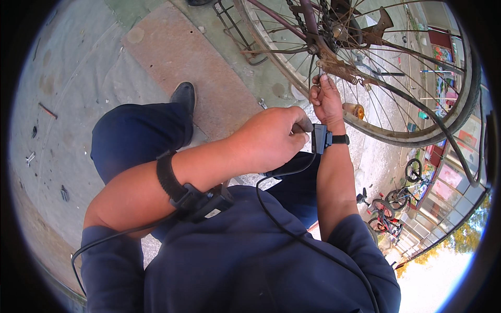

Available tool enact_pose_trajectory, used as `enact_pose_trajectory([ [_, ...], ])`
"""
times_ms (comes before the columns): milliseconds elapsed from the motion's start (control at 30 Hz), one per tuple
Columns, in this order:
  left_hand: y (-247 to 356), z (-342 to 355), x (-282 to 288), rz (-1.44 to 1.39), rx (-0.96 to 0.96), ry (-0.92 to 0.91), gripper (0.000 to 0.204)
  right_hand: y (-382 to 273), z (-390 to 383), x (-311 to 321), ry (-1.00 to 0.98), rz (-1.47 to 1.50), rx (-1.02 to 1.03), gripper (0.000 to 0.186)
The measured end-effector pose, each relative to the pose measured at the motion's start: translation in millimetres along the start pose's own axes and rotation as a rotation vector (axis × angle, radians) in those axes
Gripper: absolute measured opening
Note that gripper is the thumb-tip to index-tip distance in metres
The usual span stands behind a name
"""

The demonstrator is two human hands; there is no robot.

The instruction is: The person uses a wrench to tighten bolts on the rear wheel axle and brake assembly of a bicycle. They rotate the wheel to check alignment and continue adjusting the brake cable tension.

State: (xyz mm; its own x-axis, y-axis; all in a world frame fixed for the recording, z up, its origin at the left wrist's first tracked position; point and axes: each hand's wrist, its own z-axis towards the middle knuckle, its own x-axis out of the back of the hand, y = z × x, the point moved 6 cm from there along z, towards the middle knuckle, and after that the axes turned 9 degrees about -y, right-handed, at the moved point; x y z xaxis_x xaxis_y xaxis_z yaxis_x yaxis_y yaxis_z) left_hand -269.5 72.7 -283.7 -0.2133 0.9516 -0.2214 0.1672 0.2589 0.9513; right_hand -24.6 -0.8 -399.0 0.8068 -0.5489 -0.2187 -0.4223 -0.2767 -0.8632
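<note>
A bicycle wheel [286,65] stands ahead at the upper right, with its spokes, chain and rusty hub parts. A rusty coil spring [339,70] hangs below the hub. My right hand [327,99] is raised beside the hub, just under the spring, fingertips pinched together. A thin dark cable [311,70] runs down toward those fingers; whatever lies between them is too small to name. My left hand [295,130] is closed near the small grey device [319,139] strapped to my right wrist. Its curled fingers hide anything inside them.
A brown board [182,57] lies on the grey floor. One spanner [262,103] is near my left forearm, another spanner [30,158] at the far left. An amber part [355,110] sits by the tyre. Black wires cross my body. More bicycles [386,208] stand at right.
</note>
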Motion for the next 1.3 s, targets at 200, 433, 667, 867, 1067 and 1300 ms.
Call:
enact_pose_trajectory([
  [200,2,-3,-1,-0.04,0.013,-0.018,0.025,-6,0,-8,-0.028,-0.035,0.045,0.022],
  [433,4,-3,0,-0.009,0.012,-0.009,0.025,-3,9,-6,-0.012,-0.096,0.057,0.021],
  [667,4,-5,2,-0.04,0.024,-0.009,0.026,-19,0,-14,0.109,-0.248,0.124,0.02],
  [867,3,-5,2,-0.045,0.017,-0.008,0.025,-20,2,-19,0.122,-0.351,0.125,0.022],
  [1067,1,-5,2,-0.051,0.031,-0.008,0.025,-11,-4,-10,0.172,-0.314,0.16,0.025],
  [1300,-2,-4,1,-0.057,0.048,-0.001,0.025,-9,-11,-5,0.138,-0.288,0.121,0.03],
])
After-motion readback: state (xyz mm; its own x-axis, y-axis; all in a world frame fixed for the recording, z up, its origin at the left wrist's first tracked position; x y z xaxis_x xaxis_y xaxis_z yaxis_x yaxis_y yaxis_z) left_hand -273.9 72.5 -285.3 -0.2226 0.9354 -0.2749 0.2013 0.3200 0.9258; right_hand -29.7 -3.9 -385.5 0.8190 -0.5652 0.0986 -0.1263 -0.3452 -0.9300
